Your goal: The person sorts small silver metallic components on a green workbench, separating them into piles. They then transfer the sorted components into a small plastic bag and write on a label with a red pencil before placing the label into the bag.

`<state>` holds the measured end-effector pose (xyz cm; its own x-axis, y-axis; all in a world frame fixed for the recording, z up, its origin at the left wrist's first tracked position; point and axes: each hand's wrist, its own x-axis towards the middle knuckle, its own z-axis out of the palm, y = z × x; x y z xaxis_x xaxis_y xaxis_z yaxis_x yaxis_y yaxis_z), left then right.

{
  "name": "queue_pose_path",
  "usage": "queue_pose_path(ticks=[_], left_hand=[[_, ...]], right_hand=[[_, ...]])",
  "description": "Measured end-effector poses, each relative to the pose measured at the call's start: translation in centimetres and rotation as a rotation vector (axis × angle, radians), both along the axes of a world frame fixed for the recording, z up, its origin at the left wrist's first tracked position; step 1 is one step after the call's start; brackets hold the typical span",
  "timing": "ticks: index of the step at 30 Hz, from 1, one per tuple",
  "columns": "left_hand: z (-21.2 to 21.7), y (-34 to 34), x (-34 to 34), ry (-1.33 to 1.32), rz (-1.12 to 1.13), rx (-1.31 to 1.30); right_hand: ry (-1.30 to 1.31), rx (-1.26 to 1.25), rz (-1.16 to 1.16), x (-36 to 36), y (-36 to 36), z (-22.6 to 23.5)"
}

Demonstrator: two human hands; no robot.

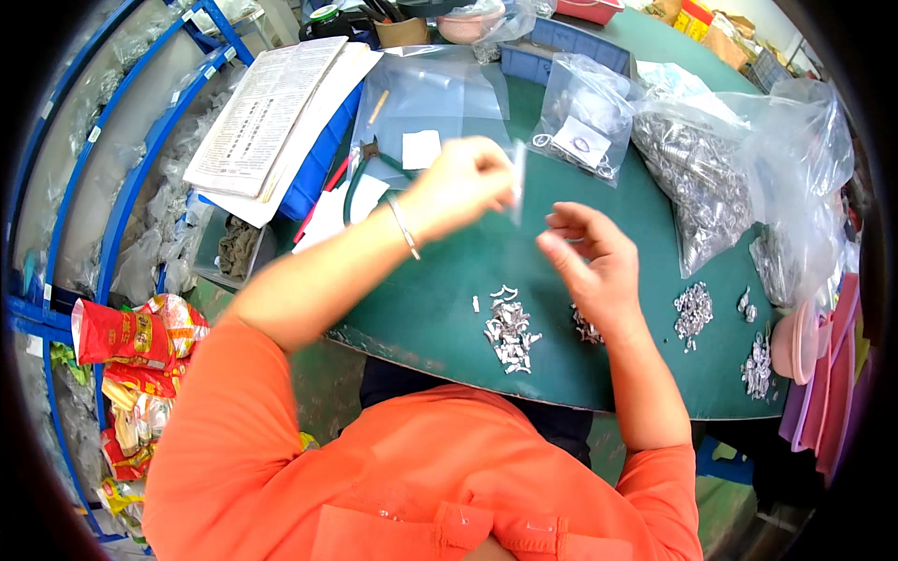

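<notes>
Raised above the middle of the green table, my left hand [470,187] is closed on a small clear plastic bag [518,182], which is seen nearly edge-on. My right hand [594,262] hovers to the right of the bag with its thumb and fingers apart, and nothing shows between them. Below and between my hands lies a pile of small silvery metal parts [511,335]. Another small pile of metal parts [586,327] is partly hidden beneath my right wrist. Farther right is a third heap of small metal parts [693,311].
A large clear bag full of metal parts [697,178] stands at the right, near a pink bowl [797,344]. Behind my hands are a bag of rings [587,117] and a blue tray [565,45]. Papers [271,117] and blue shelving [122,196] occupy the left.
</notes>
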<state>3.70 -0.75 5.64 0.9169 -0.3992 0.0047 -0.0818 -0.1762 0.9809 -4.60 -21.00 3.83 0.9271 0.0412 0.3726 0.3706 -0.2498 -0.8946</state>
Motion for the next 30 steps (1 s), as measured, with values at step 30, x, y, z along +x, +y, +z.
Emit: queue_pose_path(ticks=[30], left_hand=[[0.5, 1.2, -12.2, -0.137, 0.127, -0.079]], right_hand=[[0.120, 0.034, 0.200, -4.3, 3.6, 1.6]])
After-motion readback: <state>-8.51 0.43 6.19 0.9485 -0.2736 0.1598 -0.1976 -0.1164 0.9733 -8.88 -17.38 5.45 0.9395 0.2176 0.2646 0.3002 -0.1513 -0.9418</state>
